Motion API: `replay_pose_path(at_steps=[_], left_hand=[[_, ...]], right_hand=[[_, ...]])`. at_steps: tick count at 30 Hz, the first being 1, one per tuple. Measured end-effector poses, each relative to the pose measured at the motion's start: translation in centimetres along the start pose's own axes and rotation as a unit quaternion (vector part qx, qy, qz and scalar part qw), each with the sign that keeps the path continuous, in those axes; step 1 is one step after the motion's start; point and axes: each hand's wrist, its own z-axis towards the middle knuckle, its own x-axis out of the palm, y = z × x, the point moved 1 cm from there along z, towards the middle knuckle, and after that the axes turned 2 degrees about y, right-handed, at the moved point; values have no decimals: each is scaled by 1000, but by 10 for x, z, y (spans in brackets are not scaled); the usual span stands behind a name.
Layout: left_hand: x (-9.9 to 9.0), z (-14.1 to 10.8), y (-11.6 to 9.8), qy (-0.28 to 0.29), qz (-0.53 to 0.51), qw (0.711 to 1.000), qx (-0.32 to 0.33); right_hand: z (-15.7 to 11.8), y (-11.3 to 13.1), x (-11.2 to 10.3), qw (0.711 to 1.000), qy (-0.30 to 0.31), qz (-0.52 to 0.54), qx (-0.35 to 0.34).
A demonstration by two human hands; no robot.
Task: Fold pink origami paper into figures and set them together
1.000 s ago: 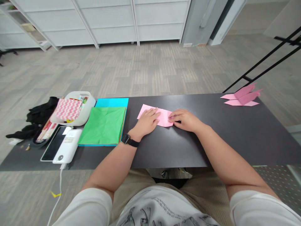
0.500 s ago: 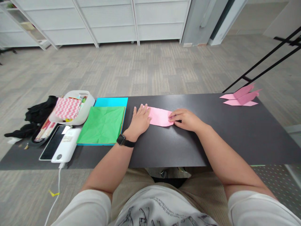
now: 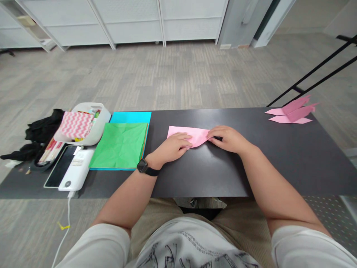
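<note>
A folded strip of pink paper (image 3: pixel 196 134) lies on the dark tabletop in front of me. My left hand (image 3: pixel 175 147), with a black watch on its wrist, rests flat across the paper's near left part, fingers stretched out to the right. At the right end, my right hand (image 3: pixel 227 138) pinches the paper's edge between thumb and fingers. That end narrows and lifts slightly off the table. Folds under the left fingers are hidden.
On the left lie green paper (image 3: pixel 119 145) over blue sheets (image 3: pixel 132 116), a white power bank (image 3: pixel 76 171), a phone (image 3: pixel 60 169), a white basket (image 3: pixel 102 126) and black cloth (image 3: pixel 44 126). Pink folded paper figures (image 3: pixel 292 111) stand at the far right of the table (image 3: pixel 284 160).
My left hand has slid right from the paper's left end onto its middle. My right hand keeps its pinch, and the right end of the paper now looks narrower and more raised.
</note>
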Motion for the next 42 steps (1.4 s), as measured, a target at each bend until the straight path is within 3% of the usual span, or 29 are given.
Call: replay_pose_path(at_steps=[8,18,24,32,42], left_hand=[[1,2,-3,-10,-16,1000,-17],[14,7,-8,-70,-18,996,-58],[14,10,-8,-68,-27,995,-61],[9,10,-12,-84,-41,990,-104],[10,7,-16,-73,-65,990,-97]], right_hand=[[2,-2,7,997,-17,-55,52],[4,-6,13,993,-43,-73,87],[12,-5,26,986,-60,-105,116],[18,-5,33,981,-87,-127,116],[16,-3,32,985,-87,-105,107]])
